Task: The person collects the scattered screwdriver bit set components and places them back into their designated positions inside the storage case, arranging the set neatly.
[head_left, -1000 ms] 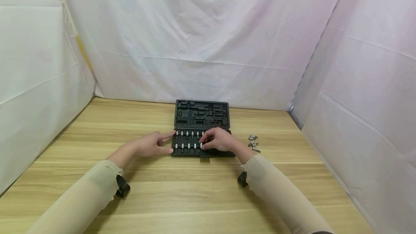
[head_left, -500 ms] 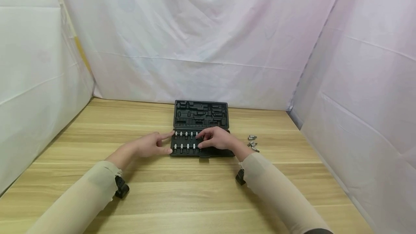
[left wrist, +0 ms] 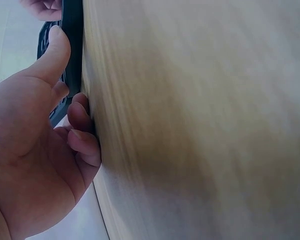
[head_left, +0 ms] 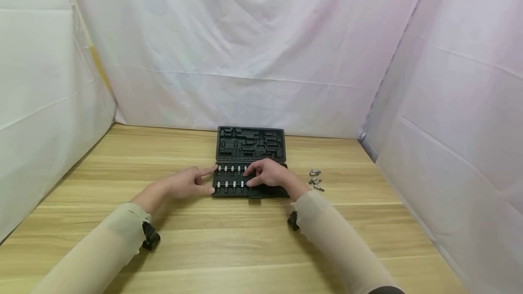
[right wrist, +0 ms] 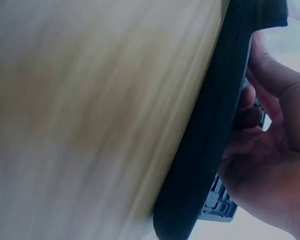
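Note:
A black socket case [head_left: 251,161] lies open on the table, its lid folded back. Silver bit sockets [head_left: 234,185] stand in two rows in its lower half. My left hand [head_left: 185,182] steadies the case's left end, thumb and index finger stretched to its corners; in the left wrist view the thumb [left wrist: 55,52] presses on the rim. Above the right part of the case is my right hand [head_left: 271,173]. Its thumb covers the top of a front-row bit socket, and the index fingertip stands apart toward the back row. The right wrist view hides the fingertips behind the case's side.
Several loose bit sockets [head_left: 315,180] lie on the wooden table [head_left: 229,239] right of the case. White cloth [head_left: 245,49] hangs at the back and both sides. A small black camera [head_left: 150,237] sits on each wrist.
My right thumb and index finger have parted from around a front-row bit socket, the thumb now on top of it. The left hand keeps its place on the case. The head view has shifted slightly.

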Tool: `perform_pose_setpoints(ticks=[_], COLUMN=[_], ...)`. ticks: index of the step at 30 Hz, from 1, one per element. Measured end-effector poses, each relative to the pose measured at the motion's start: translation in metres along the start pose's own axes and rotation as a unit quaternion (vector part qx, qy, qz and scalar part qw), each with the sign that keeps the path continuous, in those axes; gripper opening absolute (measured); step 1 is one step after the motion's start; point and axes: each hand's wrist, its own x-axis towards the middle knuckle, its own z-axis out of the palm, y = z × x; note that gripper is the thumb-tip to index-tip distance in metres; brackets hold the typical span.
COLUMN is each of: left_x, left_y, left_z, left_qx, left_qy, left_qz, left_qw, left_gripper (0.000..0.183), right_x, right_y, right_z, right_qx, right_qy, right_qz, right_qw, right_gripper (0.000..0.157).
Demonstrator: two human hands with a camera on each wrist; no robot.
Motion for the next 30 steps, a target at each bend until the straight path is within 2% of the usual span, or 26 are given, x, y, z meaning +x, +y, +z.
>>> perform_pose_setpoints(ticks=[10, 19, 30], left_x=[0.000, 0.002, 0.000], left_y=[-0.003, -0.003, 0.000], left_z=[0.001, -0.001, 0.000], left_qx=[-0.010, -0.005, -0.013], left_qy=[-0.004, -0.003, -0.003], left_qz=[0.006, 0.000, 0.003], left_qw=[0.9999, 1.0000, 0.9999], left_gripper=[0.089, 0.089, 0.088], right_x=[0.001, 0.002, 0.003], right_y=[-0.009, -0.016, -0.011], right_z=[0.005, 0.007, 0.006], right_qx=[0.008, 0.015, 0.013], right_qy=[0.023, 0.040, 0.024], right_qz=[0.051, 0.070, 0.055], right_qw=[0.998, 0.997, 0.998], right_gripper=[0.019, 0.016, 0.017])
